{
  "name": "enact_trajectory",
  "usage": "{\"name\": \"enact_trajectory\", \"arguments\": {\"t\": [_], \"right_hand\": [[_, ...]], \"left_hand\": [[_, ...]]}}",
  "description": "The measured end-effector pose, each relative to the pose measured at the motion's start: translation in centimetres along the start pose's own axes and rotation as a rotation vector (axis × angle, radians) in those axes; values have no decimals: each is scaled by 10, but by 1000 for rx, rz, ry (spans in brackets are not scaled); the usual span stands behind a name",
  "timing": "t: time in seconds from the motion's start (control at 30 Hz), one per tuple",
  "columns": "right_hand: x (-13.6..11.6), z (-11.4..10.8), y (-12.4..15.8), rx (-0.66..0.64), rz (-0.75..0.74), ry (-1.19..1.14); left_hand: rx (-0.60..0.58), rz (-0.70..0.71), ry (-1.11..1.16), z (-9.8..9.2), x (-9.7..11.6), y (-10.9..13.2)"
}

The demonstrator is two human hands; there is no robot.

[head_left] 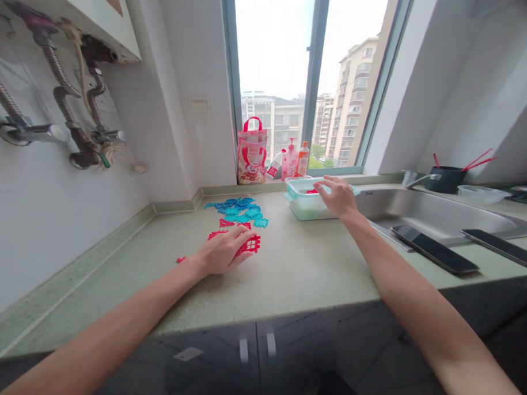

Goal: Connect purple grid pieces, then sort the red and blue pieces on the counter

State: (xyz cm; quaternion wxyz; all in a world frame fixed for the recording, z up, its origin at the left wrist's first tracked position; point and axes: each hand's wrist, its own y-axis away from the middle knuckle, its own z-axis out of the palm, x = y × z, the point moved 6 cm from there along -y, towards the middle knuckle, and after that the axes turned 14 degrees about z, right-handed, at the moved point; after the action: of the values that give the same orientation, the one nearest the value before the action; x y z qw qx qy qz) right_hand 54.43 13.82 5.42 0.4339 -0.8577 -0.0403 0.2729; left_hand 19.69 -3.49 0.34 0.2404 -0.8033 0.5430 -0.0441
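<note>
My left hand [224, 249] lies over a cluster of red plastic building pieces [251, 244] on the counter, its fingers stretched out and apart. One piece has a window-like grid, and the hand covers part of the pile. Dark blue pieces [233, 204] and light blue pieces [247, 213] lie just beyond. Over the right part of a pale turquoise plastic container [309, 210], my right hand [338, 196] has its fingers curled together, with a red piece [311, 191] at the fingertips. The lower contents of the container look blurred through its wall.
A steel sink [428, 206] with a faucet [422, 180] sits to the right. Two dark phones [436, 250] lie by its front edge. Along the windowsill stand a red bag [252, 157] and bottles [303, 158]. A small red bit [180, 260] lies left of my left hand.
</note>
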Motion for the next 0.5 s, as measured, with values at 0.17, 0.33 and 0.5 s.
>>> {"name": "enact_trajectory", "arguments": {"t": [0.17, 0.33, 0.5], "right_hand": [[2, -10, 0, 113, 64, 0], [8, -24, 3, 259, 153, 46], [8, -40, 10, 387, 103, 24]], "left_hand": [[-9, 41, -160, 0, -9, -8], [-39, -77, -255, 7, -37, -69], [19, -186, -232, 16, -73, -184]]}}
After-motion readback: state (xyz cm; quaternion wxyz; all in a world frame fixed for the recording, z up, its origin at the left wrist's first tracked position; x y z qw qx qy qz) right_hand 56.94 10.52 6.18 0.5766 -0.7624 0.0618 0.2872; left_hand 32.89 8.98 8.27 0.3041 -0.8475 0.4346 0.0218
